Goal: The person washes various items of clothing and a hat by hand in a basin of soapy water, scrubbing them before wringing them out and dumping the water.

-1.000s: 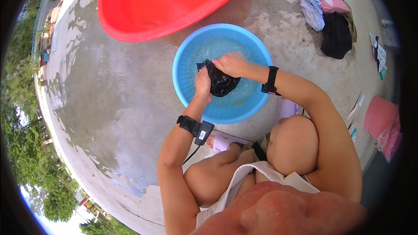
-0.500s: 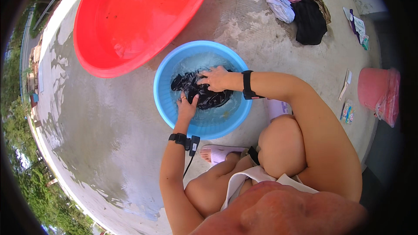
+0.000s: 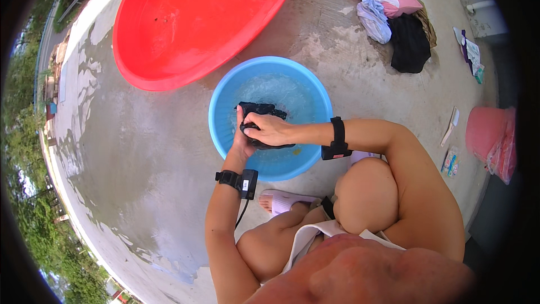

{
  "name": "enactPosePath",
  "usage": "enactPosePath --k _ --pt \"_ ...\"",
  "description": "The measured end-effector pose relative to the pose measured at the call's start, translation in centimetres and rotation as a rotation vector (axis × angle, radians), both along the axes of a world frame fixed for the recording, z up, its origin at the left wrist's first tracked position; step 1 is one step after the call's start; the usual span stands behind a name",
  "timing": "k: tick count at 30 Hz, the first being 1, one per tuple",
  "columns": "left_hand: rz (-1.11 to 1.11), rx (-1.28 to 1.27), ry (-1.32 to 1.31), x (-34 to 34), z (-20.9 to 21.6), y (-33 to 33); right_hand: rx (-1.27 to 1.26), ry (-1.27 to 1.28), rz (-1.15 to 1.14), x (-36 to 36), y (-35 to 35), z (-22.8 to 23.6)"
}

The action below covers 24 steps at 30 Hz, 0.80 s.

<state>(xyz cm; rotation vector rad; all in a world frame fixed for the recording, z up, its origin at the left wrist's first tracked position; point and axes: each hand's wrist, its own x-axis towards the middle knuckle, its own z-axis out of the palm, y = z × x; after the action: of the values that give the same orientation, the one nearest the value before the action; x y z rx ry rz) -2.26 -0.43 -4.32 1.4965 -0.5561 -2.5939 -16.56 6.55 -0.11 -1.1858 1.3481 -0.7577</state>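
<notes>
**Dark cloth gathered up between both hands in the blue basin**

The dark garment (image 3: 263,117) lay bunched at the near middle of the blue basin (image 3: 306,87), partly lifted out of the soapy water. Half a second earlier it had been spread flat and wide under the hands; now it was drawn into a tight wad. The right hand (image 3: 271,129) lay over it from the right, fingers curled closed around the cloth. The left hand (image 3: 241,138) pressed against it from the near-left side, its fingers wrapped under the wad and mostly hidden, so their grip could be told only as closed on the cloth. Both wrists carried black bands. The two hands had come closer together than before, touching across the garment.

The basin stood on the wet concrete floor (image 3: 140,152), just beside the large red tub (image 3: 191,17) at its far-left rim. A pink sandal (image 3: 284,200) rested at the basin's near edge. Well apart, toward the floor's far-right corner, lay a heap of clothes (image 3: 394,22), and a pink bag (image 3: 492,135) sat at the right edge.
</notes>
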Motion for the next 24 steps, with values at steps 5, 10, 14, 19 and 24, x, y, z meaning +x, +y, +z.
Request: enactPosePath --k 5,10,14,19,24 --pt "0.254 -0.16 -0.036 -0.6 -2.8 2.1 -0.19 0.071 -0.054 0.8 0.5 -0.4" --pt "0.349 -0.094 -0.128 -1.2 -2.9 2.0 -0.297 0.366 -0.04 -0.3 -1.1 -2.3" --pt "0.295 -0.308 -0.22 -3.1 -0.4 1.7 -0.173 0.726 0.08 -3.8 -3.3 -5.1" --pt "0.083 -0.437 -0.278 -2.0 0.4 0.4 0.183 0.884 0.126 -8.6 -4.3 -6.4" --pt "-0.264 -0.43 -0.559 -1.2 -3.1 0.1 0.044 0.832 0.354 -7.1 -2.4 -4.6"
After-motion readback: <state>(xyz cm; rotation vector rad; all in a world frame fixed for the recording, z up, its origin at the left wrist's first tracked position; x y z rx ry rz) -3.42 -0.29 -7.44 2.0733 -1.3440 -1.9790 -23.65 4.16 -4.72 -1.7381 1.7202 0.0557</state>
